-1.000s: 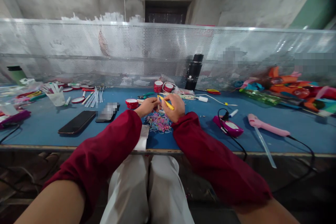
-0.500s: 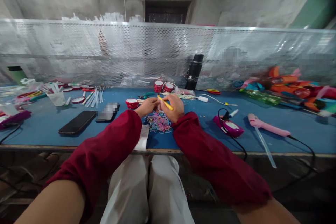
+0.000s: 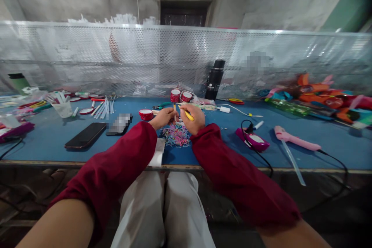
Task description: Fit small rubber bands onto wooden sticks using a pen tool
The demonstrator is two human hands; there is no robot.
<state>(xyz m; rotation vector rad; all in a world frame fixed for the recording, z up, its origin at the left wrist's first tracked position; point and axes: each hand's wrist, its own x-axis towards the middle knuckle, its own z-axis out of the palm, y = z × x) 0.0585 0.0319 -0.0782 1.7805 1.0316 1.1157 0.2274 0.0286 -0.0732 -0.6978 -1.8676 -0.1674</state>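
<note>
My left hand [image 3: 165, 118] is closed, its fingertips pinching a thin upright strip [image 3: 174, 107] with a yellowish upper end. In my right hand [image 3: 195, 117] is a slim yellow pen-like tool [image 3: 188, 116], gripped like a pencil; its tip points up and left, close to the strip but apart from it. What kind of tool it is I cannot make out. Below both hands lies a loose pile of small coloured loops [image 3: 177, 136], pink, blue and purple. A white sheet [image 3: 158, 152] lies at the pile's left, partly under my left sleeve.
Red-sided round tins or rolls [image 3: 145, 114] stand left of my hands. Two phones, a dark one [image 3: 85, 135] nearer, lie further left. A black flask [image 3: 215, 80] stands behind. At the right are a purple device [image 3: 252, 140] and a pink glue gun [image 3: 296, 139] with cords.
The yellow tool's tip has moved slightly right, away from the strip, and my right hand has shifted a little with it. My left hand stays nearly in place.
</note>
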